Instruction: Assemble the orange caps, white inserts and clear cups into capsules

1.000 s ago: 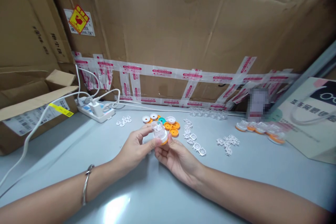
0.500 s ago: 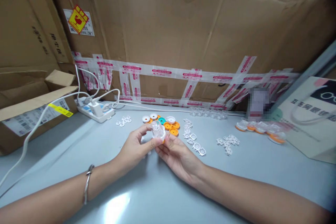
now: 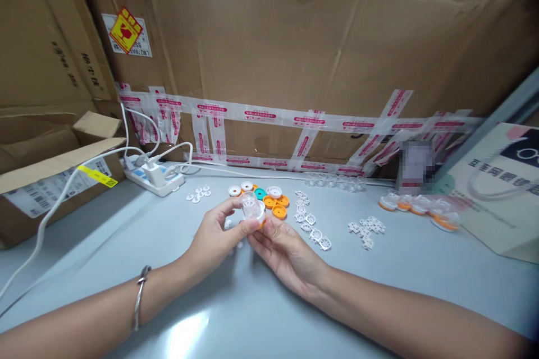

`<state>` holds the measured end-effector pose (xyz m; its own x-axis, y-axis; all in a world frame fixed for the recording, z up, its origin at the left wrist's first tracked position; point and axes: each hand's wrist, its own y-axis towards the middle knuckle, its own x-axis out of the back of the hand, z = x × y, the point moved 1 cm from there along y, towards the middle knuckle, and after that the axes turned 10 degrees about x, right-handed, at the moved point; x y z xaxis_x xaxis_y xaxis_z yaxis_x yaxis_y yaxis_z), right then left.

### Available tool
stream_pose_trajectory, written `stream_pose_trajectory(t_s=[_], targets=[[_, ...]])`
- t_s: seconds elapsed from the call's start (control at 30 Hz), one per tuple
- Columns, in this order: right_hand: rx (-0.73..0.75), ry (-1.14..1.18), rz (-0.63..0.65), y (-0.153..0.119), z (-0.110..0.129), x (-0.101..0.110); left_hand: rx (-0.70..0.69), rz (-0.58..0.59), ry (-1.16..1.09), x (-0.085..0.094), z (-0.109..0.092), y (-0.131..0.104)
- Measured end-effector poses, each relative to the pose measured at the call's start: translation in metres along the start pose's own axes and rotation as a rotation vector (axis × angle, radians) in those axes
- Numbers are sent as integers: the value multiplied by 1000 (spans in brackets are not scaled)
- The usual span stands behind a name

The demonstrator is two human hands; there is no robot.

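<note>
Between my two hands, above the table, is a small clear plastic dome with a white and orange round base (image 3: pixel 253 208). My left hand (image 3: pixel 221 230) grips it from the left, thumb at the base and forefinger curled round the far side. The fingers of my right hand (image 3: pixel 280 241) pinch the base's lower right edge, partly hiding it. Just behind lie several orange round caps (image 3: pixel 279 211), a teal round cap (image 3: pixel 260 194) and a white round cap (image 3: pixel 274 192). White spoked plastic discs (image 3: pixel 315 235) lie to the right of my right hand.
Small white pieces (image 3: pixel 198 194) lie at the left, near a white power strip (image 3: pixel 156 179) with cables. White perforated parts (image 3: pixel 367 228) and finished-looking domes on orange bases (image 3: pixel 415 206) are at the right. Clear domes (image 3: pixel 334 182) line the back before a big cardboard box (image 3: pixel 269 39).
The clear dome has tipped slightly between my fingers. Both hands keep nearly the same place and grip.
</note>
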<state>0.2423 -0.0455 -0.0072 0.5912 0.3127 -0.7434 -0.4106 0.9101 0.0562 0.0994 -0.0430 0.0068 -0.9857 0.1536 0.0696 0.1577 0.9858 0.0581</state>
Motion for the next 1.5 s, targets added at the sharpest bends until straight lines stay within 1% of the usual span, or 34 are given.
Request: stream_pose_trajectory(t_s=[0.1, 0.17, 0.27, 0.33, 0.5, 0.63, 0.7, 0.83, 1.07, 1.2, 1.27, 1.33, 1.43, 1.5], targets=[[-24, -12, 19, 0, 1, 1, -1, 30, -20, 1, 0, 0], [-47, -10, -8, -1, 1, 0, -21, 67, -12, 2, 1, 1], [-68, 1, -64, -1, 0, -1, -14, 127, -15, 2, 2, 2], [-76, -18, -67, -1, 0, -2, -4, 141, -32, 2, 2, 2], [-93, -114, -7, 0, 0, -2, -14, 129, -73, 1, 0, 1], [-32, -179, 75, -2, 0, -3, 13, 130, -83, 0, 0, 1], [-11, -184, 103, -3, -1, -4, 39, 162, -102, -1, 0, 0], [-12, -111, 105, -7, -6, -6, 65, 221, -133, -4, 0, -2], [-88, 120, 33, -11, -13, -9, 178, 190, -141, -11, 1, -6], [-102, 161, 45, -11, -13, -9, 205, 198, -157, -12, 2, -7], [-101, 143, 53, -10, -12, -8, 190, 199, -134, -11, 2, -6], [-104, 99, 47, -8, -10, -7, 135, 174, -68, -8, 3, -5], [-94, 22, -1, -4, -5, -6, -20, 79, 90, -4, 3, -2], [-57, -63, -47, -3, -1, -6, -120, 21, 209, -3, 3, 0]])
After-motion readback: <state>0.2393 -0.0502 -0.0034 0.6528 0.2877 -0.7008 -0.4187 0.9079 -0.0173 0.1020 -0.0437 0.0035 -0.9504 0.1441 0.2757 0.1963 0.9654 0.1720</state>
